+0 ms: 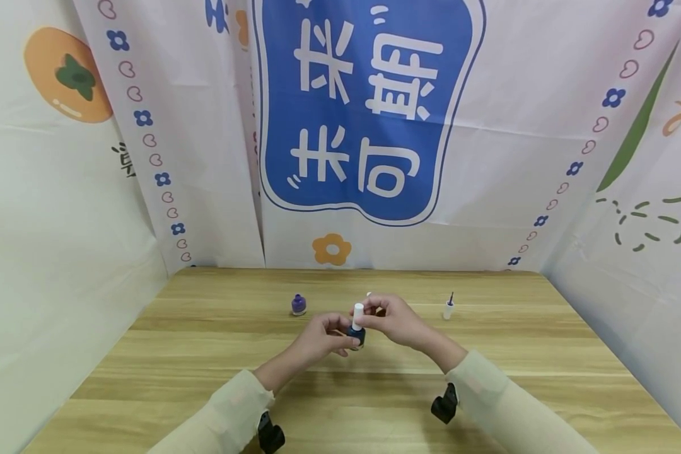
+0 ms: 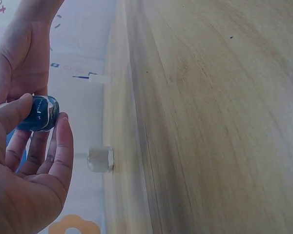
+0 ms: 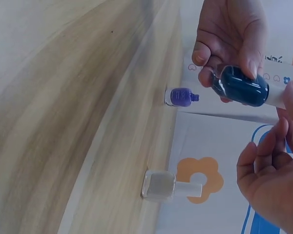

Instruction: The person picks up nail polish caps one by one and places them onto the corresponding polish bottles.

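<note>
A dark teal nail polish bottle (image 1: 356, 336) is held above the table between both hands. My left hand (image 1: 325, 335) grips its glass body between thumb and fingers. On the white cap (image 1: 358, 315), my right hand (image 1: 396, 320) has a pinch with thumb and fingertips. The cap sits on the bottle's neck; whether it is screwed tight cannot be seen. Beyond the hands stands an uncapped purple nail polish bottle (image 3: 180, 97). Another bottle, pale with a white cap (image 3: 158, 185), stands upright and is mostly hidden behind my right hand in the head view.
To the right, a white cap with its brush pointing up (image 1: 448, 308) stands on the wooden table (image 1: 340, 410). Printed cloth (image 1: 545, 139) hangs behind the table's far edge and along both sides.
</note>
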`<action>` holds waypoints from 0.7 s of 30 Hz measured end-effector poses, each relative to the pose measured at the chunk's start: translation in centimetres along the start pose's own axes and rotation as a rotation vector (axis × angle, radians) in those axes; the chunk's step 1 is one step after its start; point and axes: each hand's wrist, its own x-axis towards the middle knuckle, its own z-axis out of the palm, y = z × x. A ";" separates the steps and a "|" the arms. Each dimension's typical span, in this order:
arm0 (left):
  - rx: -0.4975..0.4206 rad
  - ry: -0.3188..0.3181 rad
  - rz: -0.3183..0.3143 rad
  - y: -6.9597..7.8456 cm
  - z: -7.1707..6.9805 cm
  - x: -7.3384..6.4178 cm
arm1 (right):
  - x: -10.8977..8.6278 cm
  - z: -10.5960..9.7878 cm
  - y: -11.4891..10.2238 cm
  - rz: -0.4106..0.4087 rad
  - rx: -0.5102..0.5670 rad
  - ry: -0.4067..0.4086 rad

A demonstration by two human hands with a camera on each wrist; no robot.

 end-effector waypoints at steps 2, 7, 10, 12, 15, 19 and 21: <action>-0.001 0.002 -0.001 0.0 0.0 0.0 | 0.0 0.2 -0.1 0.005 -0.004 0.020; 0.002 0.001 0.004 0.0 0.0 -0.1 | -0.1 0.6 -0.2 0.023 -0.004 0.052; 0.010 0.001 0.011 0.0 0.0 -0.1 | -0.1 0.8 -0.2 0.029 0.007 0.069; 0.015 0.003 0.014 -0.1 0.0 -0.1 | -0.2 0.9 -0.1 0.027 0.012 0.082; 0.023 0.003 0.016 -0.1 0.0 -0.1 | -0.3 1.1 -0.1 0.028 0.018 0.095; 0.032 0.004 0.015 0.0 0.0 -0.1 | -0.3 1.2 -0.2 0.034 0.013 0.101; 0.037 0.004 0.014 0.1 0.0 -0.1 | -0.3 1.2 -0.1 0.033 0.007 0.101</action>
